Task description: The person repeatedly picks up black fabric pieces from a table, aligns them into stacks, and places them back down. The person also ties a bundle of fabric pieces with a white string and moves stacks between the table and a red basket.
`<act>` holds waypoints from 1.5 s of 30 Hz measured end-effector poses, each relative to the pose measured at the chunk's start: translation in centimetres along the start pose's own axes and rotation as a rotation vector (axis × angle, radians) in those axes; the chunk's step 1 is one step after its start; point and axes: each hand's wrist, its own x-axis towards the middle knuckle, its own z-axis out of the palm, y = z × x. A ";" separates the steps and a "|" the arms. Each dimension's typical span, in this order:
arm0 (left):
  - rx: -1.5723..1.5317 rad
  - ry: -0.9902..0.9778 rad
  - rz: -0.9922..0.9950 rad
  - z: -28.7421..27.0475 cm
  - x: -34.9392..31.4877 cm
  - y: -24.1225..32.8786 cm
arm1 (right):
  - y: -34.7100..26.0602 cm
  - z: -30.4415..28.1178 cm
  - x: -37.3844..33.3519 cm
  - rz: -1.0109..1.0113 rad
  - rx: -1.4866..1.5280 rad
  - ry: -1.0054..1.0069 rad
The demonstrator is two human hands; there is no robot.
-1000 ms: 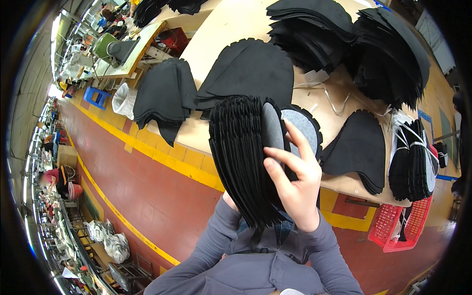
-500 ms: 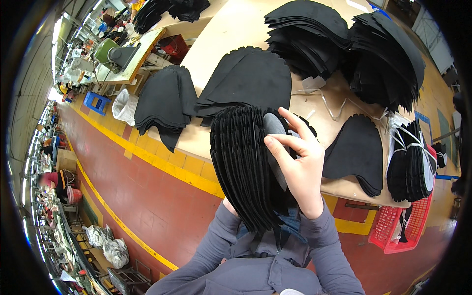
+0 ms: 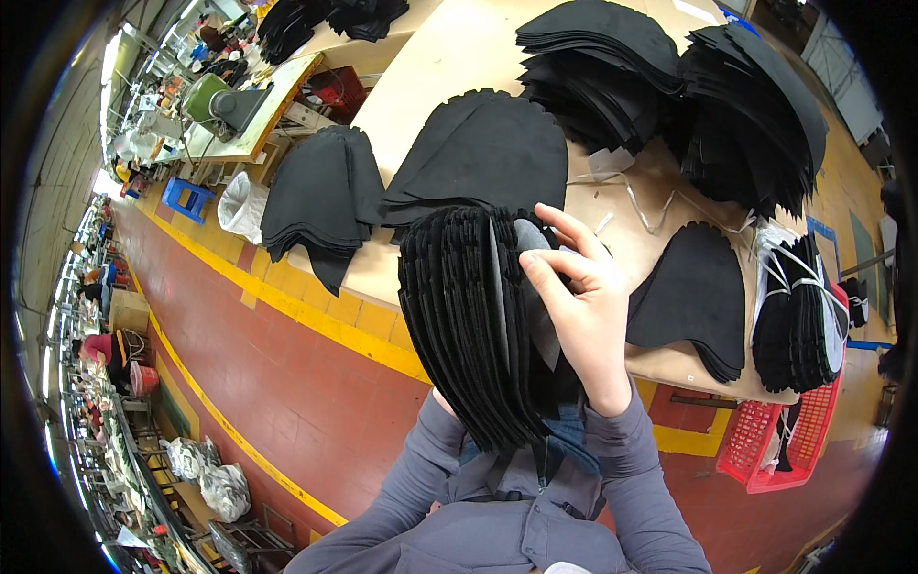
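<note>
A thick stack of cut black fabric pieces (image 3: 464, 325) with notched top edges stands on edge before my body, at the near side of the table. My left hand (image 3: 443, 402) is behind its lower left side; only a sliver near the wrist shows and its fingers are hidden, but the stack rests against it. My right hand (image 3: 585, 297) is closed at the stack's upper right edge, thumb and fingers bent around the last pieces. A grey face shows on a piece beside the thumb, and a grey strip shows in a gap between pieces.
On the table (image 3: 421, 91) lie flat black piles (image 3: 488, 153), a smaller pile (image 3: 320, 187), another pile (image 3: 693, 297) and tall fanned stacks (image 3: 602, 77). A tied bundle (image 3: 798, 316) sits at the right edge above a red crate (image 3: 736, 450). White ties (image 3: 650, 215) trail nearby.
The top of the stack has tipped slightly left and fanned open, with a grey strip now showing between pieces. My right hand has shifted a little at the edge.
</note>
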 end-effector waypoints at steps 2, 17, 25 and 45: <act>0.009 0.002 0.001 -0.2 0.2 -0.1 | -0.2 0.1 0.0 -0.005 -0.014 -0.005; 0.049 0.018 0.013 -0.1 0.2 -0.7 | -1.4 0.9 -0.1 0.079 0.268 -0.032; 0.075 0.037 0.007 -0.3 0.3 -0.8 | -1.3 0.7 0.4 0.105 0.251 -0.126; 0.104 0.044 -0.039 -1.2 -1.2 -1.9 | 0.0 -0.6 -3.5 -0.426 -0.676 -0.117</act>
